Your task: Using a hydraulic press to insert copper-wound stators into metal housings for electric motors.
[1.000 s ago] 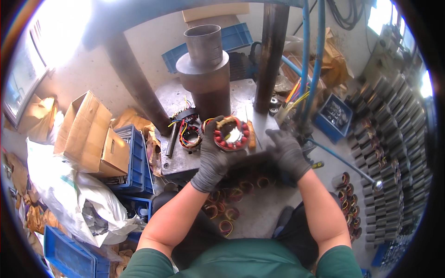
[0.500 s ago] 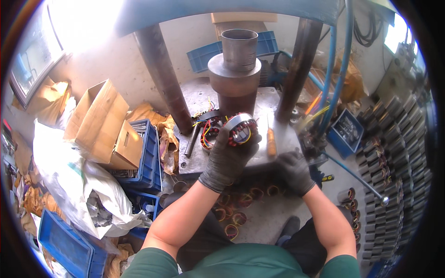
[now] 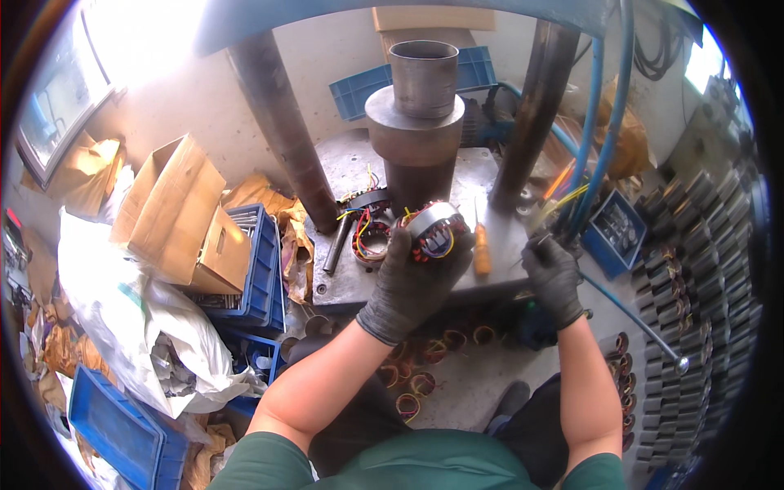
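Observation:
My gloved left hand [image 3: 416,273] is closed round a motor stator [image 3: 435,231], a metal ring with red windings and coloured wires, held tilted above the press plate [image 3: 335,155]. My gloved right hand [image 3: 555,282] is raised past the plate's right edge, its fingers curled together; a thin thing seems to show at the fingertips, too small to name. Between the hands a screwdriver [image 3: 482,249] with an orange-brown handle lies on the plate. Two more wired stators [image 3: 371,239] rest left of the held one, beside a dark metal rod [image 3: 336,245].
A stepped steel cylinder [image 3: 415,122] stands on the plate between two thick posts [image 3: 282,131]. Blue hoses [image 3: 596,122] and a ball-ended lever [image 3: 637,318] are at the right, near stacked metal cylinders [image 3: 694,310]. Blue crates [image 3: 265,269] and cartons [image 3: 171,212] are left; wound rings [image 3: 423,384] lie below.
My right hand has moved up and to the right, away from the screwdriver, and its fingers have drawn together. The left hand still holds the stator, shifted slightly right.

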The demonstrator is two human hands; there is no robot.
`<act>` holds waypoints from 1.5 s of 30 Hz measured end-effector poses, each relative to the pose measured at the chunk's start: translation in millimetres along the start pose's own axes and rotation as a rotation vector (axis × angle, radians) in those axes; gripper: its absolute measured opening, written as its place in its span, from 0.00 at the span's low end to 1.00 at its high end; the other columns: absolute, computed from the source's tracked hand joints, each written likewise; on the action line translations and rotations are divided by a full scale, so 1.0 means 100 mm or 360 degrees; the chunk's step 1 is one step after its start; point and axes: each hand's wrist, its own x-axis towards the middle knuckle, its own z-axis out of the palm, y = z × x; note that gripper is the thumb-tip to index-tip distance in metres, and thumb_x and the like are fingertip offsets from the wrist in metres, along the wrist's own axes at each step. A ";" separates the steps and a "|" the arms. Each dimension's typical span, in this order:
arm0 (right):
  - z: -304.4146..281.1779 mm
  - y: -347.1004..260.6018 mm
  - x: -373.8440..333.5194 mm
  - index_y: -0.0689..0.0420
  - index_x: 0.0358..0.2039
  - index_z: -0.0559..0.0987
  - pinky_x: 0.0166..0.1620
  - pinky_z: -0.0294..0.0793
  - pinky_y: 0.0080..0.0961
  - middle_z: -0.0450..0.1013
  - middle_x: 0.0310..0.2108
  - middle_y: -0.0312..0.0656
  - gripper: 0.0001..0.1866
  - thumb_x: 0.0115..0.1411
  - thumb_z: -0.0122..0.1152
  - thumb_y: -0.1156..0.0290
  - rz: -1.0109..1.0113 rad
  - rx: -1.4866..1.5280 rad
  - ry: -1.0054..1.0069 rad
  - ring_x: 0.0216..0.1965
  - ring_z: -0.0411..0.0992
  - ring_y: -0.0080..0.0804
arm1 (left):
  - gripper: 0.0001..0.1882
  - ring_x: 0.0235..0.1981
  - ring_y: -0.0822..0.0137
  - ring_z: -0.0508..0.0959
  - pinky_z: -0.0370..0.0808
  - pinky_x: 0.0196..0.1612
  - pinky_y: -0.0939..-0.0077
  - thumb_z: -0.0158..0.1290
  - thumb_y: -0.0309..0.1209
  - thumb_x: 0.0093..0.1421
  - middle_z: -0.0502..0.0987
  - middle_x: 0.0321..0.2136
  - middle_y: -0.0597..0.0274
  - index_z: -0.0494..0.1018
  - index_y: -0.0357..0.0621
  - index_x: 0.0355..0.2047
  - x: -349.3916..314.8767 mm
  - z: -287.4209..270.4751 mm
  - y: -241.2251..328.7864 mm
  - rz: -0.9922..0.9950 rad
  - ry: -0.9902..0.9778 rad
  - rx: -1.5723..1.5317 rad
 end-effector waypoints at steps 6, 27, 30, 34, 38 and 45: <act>-0.14 -0.22 -0.08 0.62 0.41 0.81 0.42 0.78 0.34 0.81 0.34 0.43 0.05 0.66 0.62 0.75 0.0073 -0.0281 -0.0233 0.36 0.79 0.30 | 0.51 0.67 0.50 0.70 0.65 0.69 0.48 0.60 0.71 0.55 0.72 0.63 0.51 0.64 0.51 0.69 -0.05 0.01 -0.07 -0.0173 -0.0069 -0.0016; -0.17 -1.07 -0.58 0.63 0.50 0.78 0.48 0.81 0.27 0.83 0.38 0.45 0.10 0.74 0.54 0.73 -0.0054 0.1054 -0.0359 0.42 0.83 0.31 | 0.57 0.60 0.44 0.71 0.62 0.71 0.44 0.53 0.78 0.52 0.73 0.57 0.42 0.67 0.39 0.64 0.00 0.06 -0.35 -0.0466 0.0024 -0.0534; -0.17 -1.05 -0.59 0.62 0.48 0.80 0.48 0.79 0.26 0.83 0.40 0.42 0.09 0.73 0.54 0.74 -0.0037 0.1151 -0.0352 0.42 0.81 0.27 | 0.54 0.56 0.45 0.73 0.64 0.69 0.46 0.56 0.75 0.53 0.74 0.54 0.45 0.68 0.40 0.63 -0.02 0.09 -0.37 -0.0362 0.0192 -0.0207; -0.20 -1.06 -0.58 0.61 0.45 0.81 0.50 0.77 0.26 0.81 0.41 0.40 0.08 0.72 0.55 0.74 -0.0018 0.0838 -0.0170 0.43 0.79 0.26 | 0.42 0.53 0.52 0.76 0.70 0.66 0.53 0.64 0.59 0.57 0.74 0.53 0.50 0.69 0.41 0.60 0.01 0.17 -0.35 -0.0177 0.0305 0.0191; -0.27 -1.10 -0.62 0.60 0.42 0.81 0.49 0.75 0.27 0.80 0.39 0.39 0.09 0.69 0.59 0.70 -0.0058 0.0762 -0.0113 0.43 0.77 0.27 | 0.37 0.51 0.57 0.79 0.78 0.60 0.58 0.72 0.41 0.57 0.74 0.52 0.52 0.67 0.44 0.62 0.20 0.20 -0.27 -0.0412 0.0491 -0.0570; -0.41 -1.14 -0.70 0.59 0.36 0.80 0.41 0.73 0.28 0.76 0.32 0.37 0.08 0.66 0.61 0.67 -0.0141 0.0650 -0.0132 0.35 0.73 0.26 | 0.54 0.56 0.59 0.78 0.78 0.61 0.63 0.80 0.32 0.42 0.71 0.57 0.51 0.58 0.44 0.65 -0.04 0.09 -0.38 0.1331 -0.0131 0.2798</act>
